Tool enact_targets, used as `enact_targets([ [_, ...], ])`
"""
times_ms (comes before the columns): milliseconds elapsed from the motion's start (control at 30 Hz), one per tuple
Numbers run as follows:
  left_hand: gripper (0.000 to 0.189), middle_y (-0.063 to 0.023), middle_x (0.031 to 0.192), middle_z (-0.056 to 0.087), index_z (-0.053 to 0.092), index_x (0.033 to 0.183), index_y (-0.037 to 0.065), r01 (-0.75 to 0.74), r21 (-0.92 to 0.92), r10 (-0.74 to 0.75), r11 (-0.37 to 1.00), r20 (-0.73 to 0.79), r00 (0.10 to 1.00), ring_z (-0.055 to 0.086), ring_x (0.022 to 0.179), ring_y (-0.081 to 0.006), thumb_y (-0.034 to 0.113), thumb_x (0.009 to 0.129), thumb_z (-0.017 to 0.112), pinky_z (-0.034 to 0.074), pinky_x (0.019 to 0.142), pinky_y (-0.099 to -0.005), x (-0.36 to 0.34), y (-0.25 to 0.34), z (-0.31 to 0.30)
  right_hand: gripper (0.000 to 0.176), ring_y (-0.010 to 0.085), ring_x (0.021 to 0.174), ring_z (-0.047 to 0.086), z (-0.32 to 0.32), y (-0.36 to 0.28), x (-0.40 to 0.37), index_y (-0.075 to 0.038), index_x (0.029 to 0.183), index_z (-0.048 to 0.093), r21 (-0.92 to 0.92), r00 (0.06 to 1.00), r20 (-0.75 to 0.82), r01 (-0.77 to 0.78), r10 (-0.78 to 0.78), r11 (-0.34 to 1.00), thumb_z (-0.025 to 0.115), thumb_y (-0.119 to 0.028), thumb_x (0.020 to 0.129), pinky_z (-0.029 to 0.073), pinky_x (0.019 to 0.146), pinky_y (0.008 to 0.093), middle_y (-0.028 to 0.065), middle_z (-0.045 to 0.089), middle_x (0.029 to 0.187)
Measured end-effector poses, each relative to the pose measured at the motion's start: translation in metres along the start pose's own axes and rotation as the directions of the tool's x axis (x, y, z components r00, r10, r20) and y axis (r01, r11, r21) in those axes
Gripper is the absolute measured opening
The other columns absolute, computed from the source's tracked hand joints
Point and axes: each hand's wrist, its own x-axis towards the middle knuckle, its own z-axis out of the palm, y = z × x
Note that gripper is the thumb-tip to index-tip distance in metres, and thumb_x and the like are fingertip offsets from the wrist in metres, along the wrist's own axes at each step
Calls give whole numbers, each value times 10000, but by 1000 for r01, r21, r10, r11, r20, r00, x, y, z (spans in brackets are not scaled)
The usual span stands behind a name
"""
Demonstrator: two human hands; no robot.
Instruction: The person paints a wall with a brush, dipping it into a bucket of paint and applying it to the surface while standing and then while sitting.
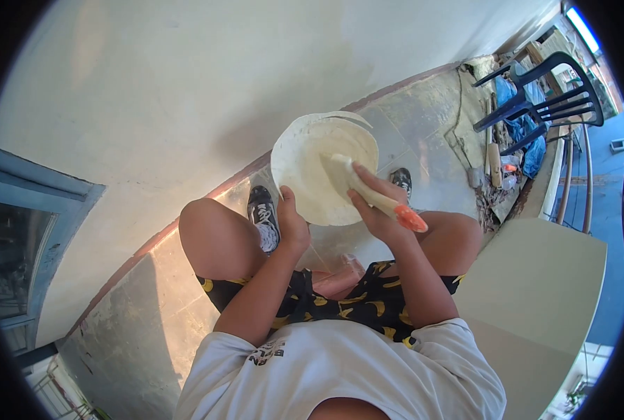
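Note:
A round, cream-coloured dish or lid [305, 168] with a cracked rim is held up between my knees. My left hand [293, 222] grips its lower left edge, thumb on the near side. In my right hand [382, 203] is a pale tool [376, 198] with an orange-red end; its far end rests against or just over the dish's inner face. That inner face carries a smeared, creamy coating. What kind of tool it is cannot be made out. My fingers hide part of its shaft.
A pale wall [186, 91] rises ahead and to the left, beside a blue-framed window [60, 203]. At the upper right a dark plastic chair [536, 105] stands among blue sheeting [534, 155] and debris. A pale panel [529, 280] is at the right. A pinkish object [336, 278] lies between my legs.

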Motion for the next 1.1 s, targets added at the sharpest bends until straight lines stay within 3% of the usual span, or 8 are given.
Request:
enact_targets([
  [100,635,-94,1322,429,301,1354,74,170,29,-169,985,-34,985,431,1204,-245,542,924,288,357,989,-388,1,-2,-7,446,267,711,655,11,18,-16,-62,1192,559,-24,998,-70,6,-8,1000,670,-66,761,511,642,308,184,646,864],
  [167,628,-89,1326,424,299,1357,87,202,25,-201,979,-51,978,425,1209,-245,542,925,288,357,990,-393,1,0,-6,465,264,706,653,22,24,-24,-68,1200,555,31,911,-397,134,-111,990,680,-71,752,508,629,295,177,646,853],
  [267,619,-82,1337,411,291,1364,106,259,29,-256,966,-79,964,413,1219,-247,542,925,281,354,992,-403,-9,6,-6,472,262,692,649,22,25,-26,-47,1197,551,88,984,-151,-81,94,993,685,-60,746,506,615,296,169,646,844],
  [600,625,-91,1349,395,281,1368,114,248,42,-242,968,-107,964,401,1228,-264,552,923,254,339,1009,-413,-1,1,-6,450,252,681,642,29,26,-13,-30,1186,551,96,895,-422,201,-143,975,672,-34,752,504,613,294,155,642,830],
  [700,609,-100,1338,408,292,1362,98,255,41,-251,966,-72,965,409,1224,-265,529,934,252,347,1004,-400,1,-1,-15,441,253,711,646,28,30,-18,-33,1182,554,147,967,-242,-39,75,988,670,-40,756,505,641,295,157,642,840],
  [833,585,-100,1340,405,285,1363,88,235,23,-231,972,-103,967,411,1223,-257,499,946,256,350,1003,-396,5,-4,-19,447,242,761,652,33,32,-17,-46,1200,547,197,934,-354,29,44,980,662,-49,768,505,678,286,162,646,881],
  [1000,630,-106,1353,386,277,1368,101,200,48,-194,979,-105,975,385,1238,-283,547,923,260,323,1024,-421,5,-3,-22,471,127,848,615,33,39,-6,-42,1247,510,458,939,-170,-194,300,867,646,-51,797,492,743,252,140,644,1002],
  [1100,632,-109,1359,377,273,1369,96,184,38,-178,982,-120,977,378,1241,-283,545,924,255,322,1023,-425,18,-5,-23,461,95,867,589,40,39,4,-35,1236,520,647,857,-356,-62,373,760,651,-48,795,490,749,245,129,642,1019],
])
